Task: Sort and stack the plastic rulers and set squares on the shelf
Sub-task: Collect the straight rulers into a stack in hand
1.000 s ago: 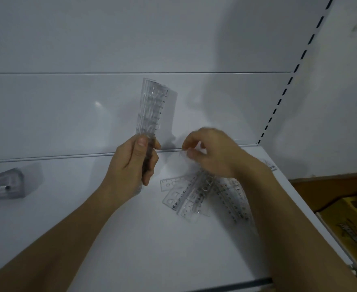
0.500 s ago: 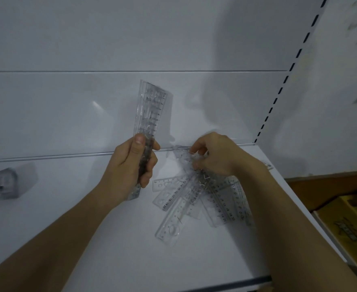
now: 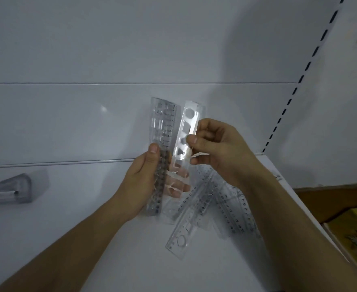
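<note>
left hand: wrapped around a stack of clear rulers, held upright above the middle of the shelf, thumb pressed on the front

right hand: pinching a single clear ruler with stencil cutouts between thumb and fingers, tilted a bit, right beside the stack, can't tell if they touch

loose rulers: messy overlapping pile lying flat on the shelf near its right edge, under the right wrist

grey holder thing: sits at the shelf's left edge, well apart from the rest

cardboard box: lower right, off the shelf
</note>
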Action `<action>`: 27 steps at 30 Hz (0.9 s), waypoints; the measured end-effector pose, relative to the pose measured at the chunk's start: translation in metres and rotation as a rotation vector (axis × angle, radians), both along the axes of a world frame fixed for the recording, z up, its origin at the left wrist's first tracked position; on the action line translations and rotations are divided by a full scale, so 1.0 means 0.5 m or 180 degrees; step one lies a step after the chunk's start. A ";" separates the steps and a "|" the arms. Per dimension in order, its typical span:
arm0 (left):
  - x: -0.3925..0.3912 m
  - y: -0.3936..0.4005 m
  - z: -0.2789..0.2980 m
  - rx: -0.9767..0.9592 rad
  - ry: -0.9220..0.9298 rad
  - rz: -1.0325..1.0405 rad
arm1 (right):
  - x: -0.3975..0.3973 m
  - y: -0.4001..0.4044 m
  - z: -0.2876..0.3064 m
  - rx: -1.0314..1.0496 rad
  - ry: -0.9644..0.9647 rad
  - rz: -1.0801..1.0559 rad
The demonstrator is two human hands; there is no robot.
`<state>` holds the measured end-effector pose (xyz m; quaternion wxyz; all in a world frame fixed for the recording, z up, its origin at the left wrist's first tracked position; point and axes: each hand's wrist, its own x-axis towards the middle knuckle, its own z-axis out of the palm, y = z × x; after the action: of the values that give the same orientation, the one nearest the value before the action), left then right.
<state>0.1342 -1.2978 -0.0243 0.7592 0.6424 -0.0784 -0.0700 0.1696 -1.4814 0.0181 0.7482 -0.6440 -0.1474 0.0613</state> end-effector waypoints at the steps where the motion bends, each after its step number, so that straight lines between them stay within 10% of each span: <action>1: -0.004 -0.002 0.001 0.0085 -0.0014 -0.0055 | -0.002 0.011 -0.007 -0.0185 -0.0125 -0.0153; 7: 0.004 0.010 -0.004 -0.0008 -0.0001 0.0208 | 0.017 0.011 -0.032 -0.2025 -0.1150 -0.0937; 13: 0.016 0.032 0.003 -0.0235 -0.0341 0.0458 | -0.003 -0.043 -0.009 -0.4129 -0.0871 0.1618; 20: 0.021 0.039 0.000 -0.0111 -0.0440 0.0614 | 0.000 -0.029 -0.027 -0.4070 -0.0984 0.1183; 27: 0.025 0.042 0.003 -0.0355 -0.0290 0.0654 | 0.003 -0.055 0.005 -0.2570 -0.1210 0.0907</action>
<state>0.1466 -1.2768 -0.0229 0.7925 0.6063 -0.0504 0.0418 0.1712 -1.5087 0.0206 0.3816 -0.8567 -0.3333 0.0968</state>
